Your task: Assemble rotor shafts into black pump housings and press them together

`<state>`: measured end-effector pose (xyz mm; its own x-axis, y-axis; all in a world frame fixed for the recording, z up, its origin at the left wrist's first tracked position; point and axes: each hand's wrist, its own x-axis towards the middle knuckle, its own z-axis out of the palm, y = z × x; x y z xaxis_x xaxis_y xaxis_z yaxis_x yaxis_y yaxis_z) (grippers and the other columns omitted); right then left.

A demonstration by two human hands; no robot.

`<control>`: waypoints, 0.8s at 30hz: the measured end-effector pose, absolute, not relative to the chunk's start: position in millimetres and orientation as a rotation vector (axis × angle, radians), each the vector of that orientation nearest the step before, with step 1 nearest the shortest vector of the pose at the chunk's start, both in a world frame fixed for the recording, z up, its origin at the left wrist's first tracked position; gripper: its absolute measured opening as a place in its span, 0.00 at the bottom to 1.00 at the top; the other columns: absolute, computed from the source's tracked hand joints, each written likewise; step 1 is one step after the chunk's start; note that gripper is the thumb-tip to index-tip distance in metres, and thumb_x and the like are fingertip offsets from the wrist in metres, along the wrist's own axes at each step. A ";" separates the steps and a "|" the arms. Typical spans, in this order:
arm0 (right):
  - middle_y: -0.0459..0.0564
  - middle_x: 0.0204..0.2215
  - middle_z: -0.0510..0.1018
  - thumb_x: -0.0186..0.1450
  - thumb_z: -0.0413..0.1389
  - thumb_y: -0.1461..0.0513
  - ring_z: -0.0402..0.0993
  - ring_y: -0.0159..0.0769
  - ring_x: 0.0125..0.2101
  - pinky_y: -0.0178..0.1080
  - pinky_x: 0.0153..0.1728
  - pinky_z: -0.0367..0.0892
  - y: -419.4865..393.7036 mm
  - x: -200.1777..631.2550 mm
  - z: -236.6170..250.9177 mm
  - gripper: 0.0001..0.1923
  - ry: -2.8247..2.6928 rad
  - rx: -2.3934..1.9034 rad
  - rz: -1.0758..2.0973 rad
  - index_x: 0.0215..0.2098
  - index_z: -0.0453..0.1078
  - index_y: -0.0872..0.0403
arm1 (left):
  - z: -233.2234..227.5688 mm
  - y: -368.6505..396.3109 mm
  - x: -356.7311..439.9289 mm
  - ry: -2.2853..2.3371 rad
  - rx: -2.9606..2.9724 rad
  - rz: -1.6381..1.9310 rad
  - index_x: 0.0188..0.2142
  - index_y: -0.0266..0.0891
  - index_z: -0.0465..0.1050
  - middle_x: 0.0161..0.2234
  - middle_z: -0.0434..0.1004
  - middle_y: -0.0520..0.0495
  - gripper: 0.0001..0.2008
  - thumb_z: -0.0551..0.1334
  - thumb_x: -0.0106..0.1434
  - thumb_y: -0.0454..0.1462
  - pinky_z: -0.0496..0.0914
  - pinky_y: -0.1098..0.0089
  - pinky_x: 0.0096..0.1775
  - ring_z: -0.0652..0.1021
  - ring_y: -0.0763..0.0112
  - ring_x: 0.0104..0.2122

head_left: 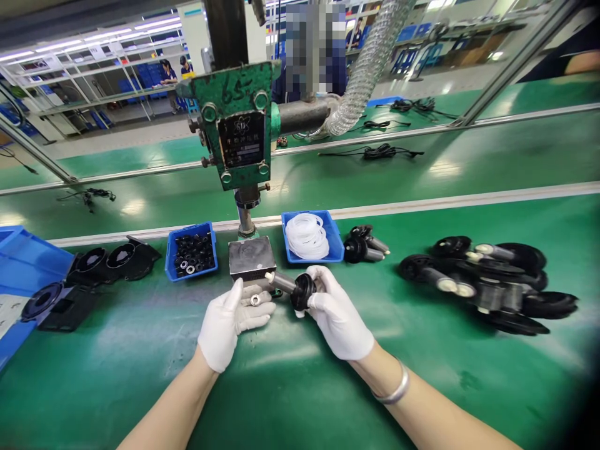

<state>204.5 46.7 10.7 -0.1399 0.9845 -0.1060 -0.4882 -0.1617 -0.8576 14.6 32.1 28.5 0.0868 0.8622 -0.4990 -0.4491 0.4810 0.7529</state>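
Observation:
My left hand (234, 319), in a white glove, is turned palm up with its fingers spread. A small metal ring (255, 300) with a dark rim rests on those fingers. Gripped in my gloved right hand (338, 315) is a small motor with a black round hub (302, 292). Its grey cylinder and white tip point left, above the left fingertips. Just behind both hands sits the flat metal block (252, 257) of a green press (239, 125), under the press ram (245, 219).
A blue bin (169, 257) of small black and metal rings stands left of the block, a blue bin (336, 240) of white rings right. Motor assemblies (492, 281) are piled at right, with a smaller group (363, 245) nearer. Black housings (119, 257) and a large blue bin (32, 250) lie left.

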 end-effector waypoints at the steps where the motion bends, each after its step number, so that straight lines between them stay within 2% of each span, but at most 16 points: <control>1: 0.40 0.30 0.63 0.49 0.56 0.67 0.64 0.30 0.26 0.33 0.22 0.68 46.7 204.5 10.7 0.18 -0.817 -0.855 1.591 0.37 0.60 0.50 | 29.2 30.9 15.0 1.085 0.474 1.035 0.48 0.25 0.73 0.42 0.80 0.32 0.21 0.57 0.70 0.45 0.80 0.69 0.35 0.83 0.58 0.36; 8: 0.41 0.30 0.64 0.50 0.57 0.66 0.64 0.30 0.25 0.32 0.22 0.68 47.2 205.1 9.5 0.17 -0.835 -0.817 1.585 0.37 0.59 0.50 | 33.7 27.7 17.5 1.058 0.549 1.073 0.51 0.24 0.71 0.45 0.78 0.30 0.23 0.59 0.69 0.45 0.80 0.66 0.40 0.82 0.54 0.41; 19: 0.41 0.31 0.62 0.49 0.55 0.67 0.63 0.31 0.26 0.33 0.21 0.67 46.8 204.6 10.8 0.18 -0.847 -0.852 1.576 0.37 0.59 0.49 | 31.2 29.0 15.6 1.028 0.559 1.039 0.51 0.27 0.73 0.46 0.79 0.32 0.22 0.60 0.68 0.45 0.79 0.66 0.41 0.82 0.55 0.42; 24: 0.41 0.31 0.63 0.49 0.56 0.66 0.63 0.30 0.24 0.32 0.21 0.67 46.2 205.7 9.4 0.17 -0.892 -0.841 1.553 0.37 0.59 0.49 | 29.0 27.4 11.3 0.963 0.629 1.055 0.52 0.31 0.73 0.50 0.77 0.35 0.22 0.66 0.63 0.43 0.77 0.65 0.46 0.80 0.52 0.47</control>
